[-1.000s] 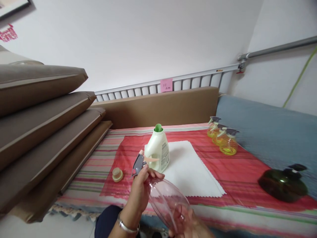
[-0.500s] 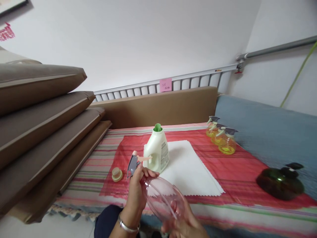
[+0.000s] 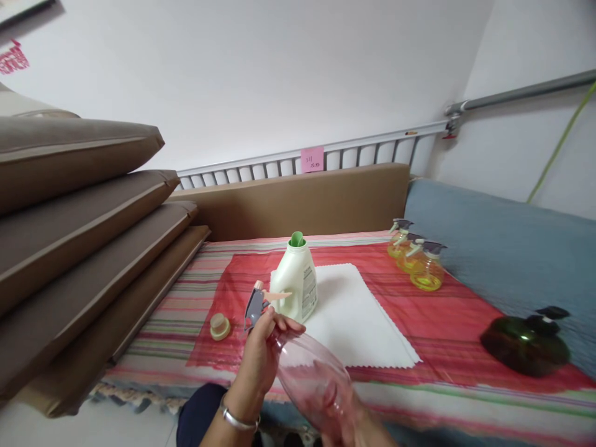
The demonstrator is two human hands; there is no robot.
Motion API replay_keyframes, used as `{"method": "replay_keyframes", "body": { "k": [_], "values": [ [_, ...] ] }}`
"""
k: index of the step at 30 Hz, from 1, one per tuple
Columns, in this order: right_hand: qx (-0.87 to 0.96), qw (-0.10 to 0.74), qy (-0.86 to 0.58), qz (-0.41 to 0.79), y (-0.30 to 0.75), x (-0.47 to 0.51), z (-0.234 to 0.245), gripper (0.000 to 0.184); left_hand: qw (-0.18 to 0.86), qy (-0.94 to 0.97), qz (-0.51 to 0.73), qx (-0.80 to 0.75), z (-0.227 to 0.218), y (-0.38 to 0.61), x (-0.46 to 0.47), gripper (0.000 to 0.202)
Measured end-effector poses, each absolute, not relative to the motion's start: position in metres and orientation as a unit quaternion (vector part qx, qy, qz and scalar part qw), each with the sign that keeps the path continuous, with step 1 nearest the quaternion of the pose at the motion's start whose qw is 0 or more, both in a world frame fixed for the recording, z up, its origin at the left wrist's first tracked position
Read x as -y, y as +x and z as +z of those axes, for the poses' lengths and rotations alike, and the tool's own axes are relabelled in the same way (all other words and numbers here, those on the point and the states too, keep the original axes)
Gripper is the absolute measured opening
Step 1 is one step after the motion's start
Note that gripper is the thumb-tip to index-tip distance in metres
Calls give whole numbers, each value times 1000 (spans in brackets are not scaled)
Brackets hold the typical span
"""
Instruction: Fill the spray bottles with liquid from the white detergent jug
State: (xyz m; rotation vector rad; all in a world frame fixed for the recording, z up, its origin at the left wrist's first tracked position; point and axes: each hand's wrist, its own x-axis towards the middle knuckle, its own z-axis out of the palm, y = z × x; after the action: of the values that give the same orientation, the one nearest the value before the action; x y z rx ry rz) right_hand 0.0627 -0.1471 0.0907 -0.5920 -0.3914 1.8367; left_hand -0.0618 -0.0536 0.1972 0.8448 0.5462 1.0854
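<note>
A translucent pink plastic spray bottle is held at a slant above the near edge of the table covering, neck toward the upper left. The left hand has its fingers clamped around the neck, just below a grey-and-peach trigger head. The right hand is closed around the lower end; blur and the frame edge make it hard to tell how each finger lies.

Just beyond stands a pale green plastic jug with a green spout insert showing in its mouth; a round cream cap lies off to its left. The jug is thus already open. The pink bottle's trigger head is on, and no liquid can be made out inside, so I judge it unfilled. Farther right, three clear round spray bottles already hold yellow liquid. A dark green pump bottle stands nearer, well apart.
</note>
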Motion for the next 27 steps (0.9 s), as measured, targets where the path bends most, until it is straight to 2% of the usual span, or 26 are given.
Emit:
{"method": "replay_keyframes", "body": {
  "k": [4,7,10,11,13,16,21,23,27],
  "values": [
    [120,451,-217,858,69,145,96,89,735,400,489,-245,196,-62,55,32],
    [131,516,-225,816,64,146,98,77,719,368,523,-270,191,-61,55,32],
    [163,576,-260,758,60,146,98,96,712,365,533,-276,191,-61,53,32],
    [162,570,-267,760,61,146,98,95,713,374,527,-272,192,-61,53,33],
    [152,527,-264,793,63,146,99,76,720,399,505,-259,196,-61,52,33],
    [113,468,-252,840,66,145,100,77,727,407,491,-254,198,-61,51,34],
    [132,556,-251,781,65,148,104,72,710,391,519,-271,194,-59,50,32],
    [126,527,-246,804,65,148,104,59,719,412,499,-251,195,-58,51,32],
    [128,430,-186,874,69,144,95,78,741,438,462,-213,198,-57,53,31]
  ]
}}
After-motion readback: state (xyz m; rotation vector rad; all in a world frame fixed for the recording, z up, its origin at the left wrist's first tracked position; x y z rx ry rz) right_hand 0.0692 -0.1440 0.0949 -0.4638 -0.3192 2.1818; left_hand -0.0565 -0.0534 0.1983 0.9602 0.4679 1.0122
